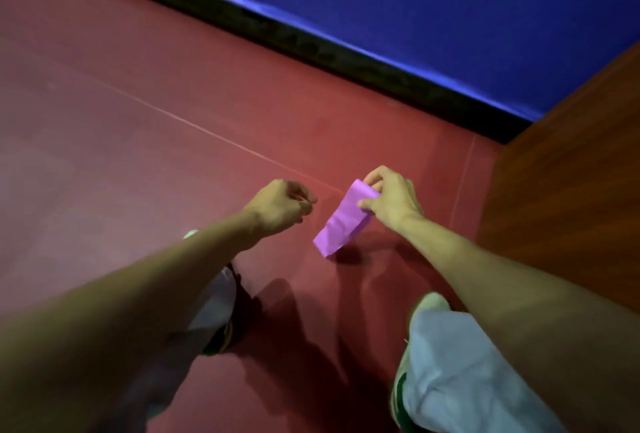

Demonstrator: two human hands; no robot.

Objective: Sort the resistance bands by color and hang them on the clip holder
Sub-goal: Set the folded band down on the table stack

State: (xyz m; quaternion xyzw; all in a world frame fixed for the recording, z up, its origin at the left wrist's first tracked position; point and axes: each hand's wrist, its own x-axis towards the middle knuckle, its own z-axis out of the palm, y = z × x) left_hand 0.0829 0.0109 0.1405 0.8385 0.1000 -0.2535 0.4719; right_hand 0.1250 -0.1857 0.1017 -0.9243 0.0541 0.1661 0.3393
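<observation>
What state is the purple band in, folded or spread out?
Folded: the purple band hangs as a short flat packet, pinched by the right hand.

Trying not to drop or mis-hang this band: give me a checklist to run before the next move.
1. Grip: the right hand pinches the purple band at its top end: ok.
2. Helper free: the left hand is curled, nothing seen in it: ok.
3. The clip holder in view: not ok.
4. Same-colour group located: cannot tell, no other bands show.
5. Band flat and untwisted: cannot tell, folded and blurred.
</observation>
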